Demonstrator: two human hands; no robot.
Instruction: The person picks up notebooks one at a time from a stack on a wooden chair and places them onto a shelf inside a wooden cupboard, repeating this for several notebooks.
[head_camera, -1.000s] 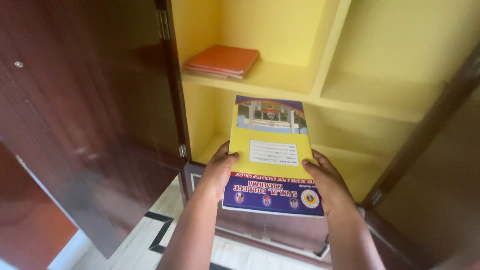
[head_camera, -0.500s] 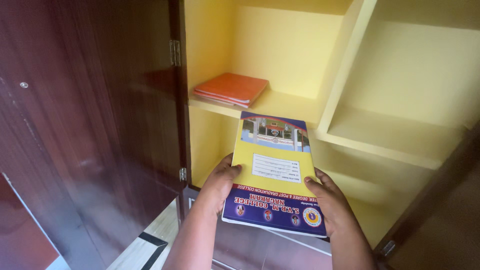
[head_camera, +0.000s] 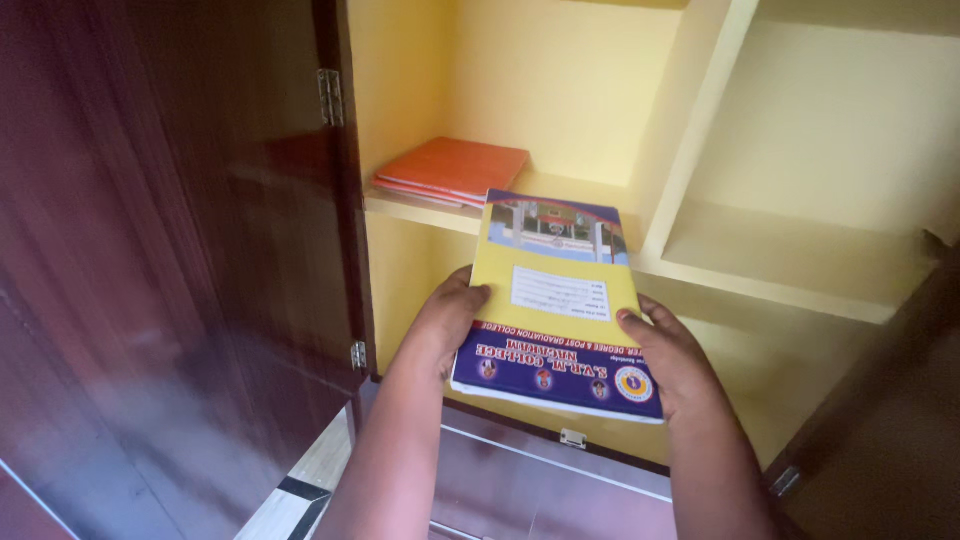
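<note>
Left hand (head_camera: 443, 325) and right hand (head_camera: 672, 362) clasp near corners of flat yellow-and-blue paper notebook (head_camera: 556, 300), thumbs on cover. Notebook in air before yellow cupboard shelf (head_camera: 560, 225), near orange folders (head_camera: 452, 170).

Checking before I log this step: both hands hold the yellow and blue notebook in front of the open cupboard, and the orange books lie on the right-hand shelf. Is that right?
Not quite. In the head view the orange books lie on the left-hand shelf, beside the open door. The rest stands: left hand and right hand hold the yellow and blue notebook in front of the cupboard.
</note>
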